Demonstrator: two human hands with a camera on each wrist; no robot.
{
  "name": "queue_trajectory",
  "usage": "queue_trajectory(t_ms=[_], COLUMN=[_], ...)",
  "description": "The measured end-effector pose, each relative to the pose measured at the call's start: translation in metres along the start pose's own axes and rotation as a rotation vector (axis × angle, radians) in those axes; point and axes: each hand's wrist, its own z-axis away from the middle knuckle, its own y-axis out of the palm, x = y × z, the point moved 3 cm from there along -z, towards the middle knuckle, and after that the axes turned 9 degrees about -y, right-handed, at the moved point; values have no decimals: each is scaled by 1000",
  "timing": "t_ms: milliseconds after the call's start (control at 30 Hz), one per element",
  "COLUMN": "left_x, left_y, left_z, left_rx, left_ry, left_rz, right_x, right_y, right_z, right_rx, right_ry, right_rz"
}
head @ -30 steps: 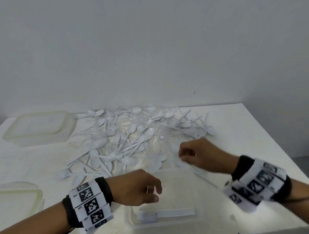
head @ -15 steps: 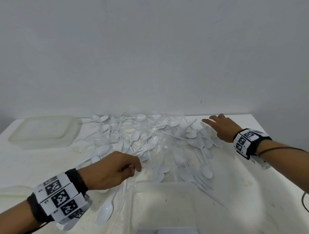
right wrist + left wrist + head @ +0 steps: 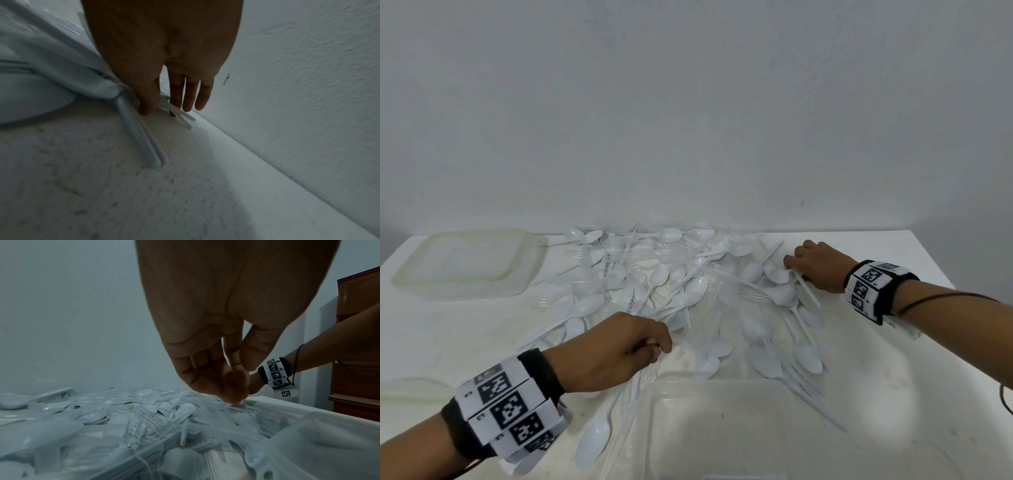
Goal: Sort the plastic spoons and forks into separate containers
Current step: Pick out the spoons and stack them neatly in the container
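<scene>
A heap of white and clear plastic spoons and forks (image 3: 671, 291) covers the middle of the white table. My left hand (image 3: 659, 349) is at the heap's near edge with its fingers curled. Thumb and fingertips (image 3: 236, 397) pinch a clear fork (image 3: 650, 371) beside the near clear container (image 3: 876, 428). My right hand (image 3: 791, 267) is at the heap's far right by the wall. Its fingers (image 3: 191, 97) are fairly straight and touch white handles (image 3: 183, 116), and its thumb presses beside a white spoon's handle (image 3: 141, 139). A second, empty container (image 3: 465, 263) stands far left.
A clear lid (image 3: 410, 390) lies at the left edge of the table. The wall (image 3: 688, 120) runs right behind the heap. A loose white spoon (image 3: 594, 442) lies left of the near container. Bare tabletop (image 3: 928, 342) shows on the right.
Both hands left the near container for the heap. The right hand swung out to the far right and bent its fingertips down onto the utensils. The left hand closed at the near edge.
</scene>
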Motion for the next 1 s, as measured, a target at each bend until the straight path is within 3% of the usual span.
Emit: queue_trajectory(t_ms=[200, 400, 567, 700, 833, 1000], left_x=[10, 46, 61, 58, 56, 56], left_y=[-12, -43, -55, -34, -25, -26], left_z=[-10, -34, -73, -108, -125, -128], left_rx=[-25, -149, -228, -64, -61, -19], left_ry=[-19, -143, -249, -391, -491, -562], left_rz=[-34, -244, -267, -452, -604, -597], right_x=[7, 14, 18, 28, 37, 47], right_y=[-1, -6, -9, -20, -27, -31], right_z=[2, 9, 10, 13, 15, 20], right_rx=[-269, -342, -257, -134, -96, -77], right_ry=[-45, -27, 41, 70, 121, 171], right_rz=[-40, -157, -274, -357, -444, -488])
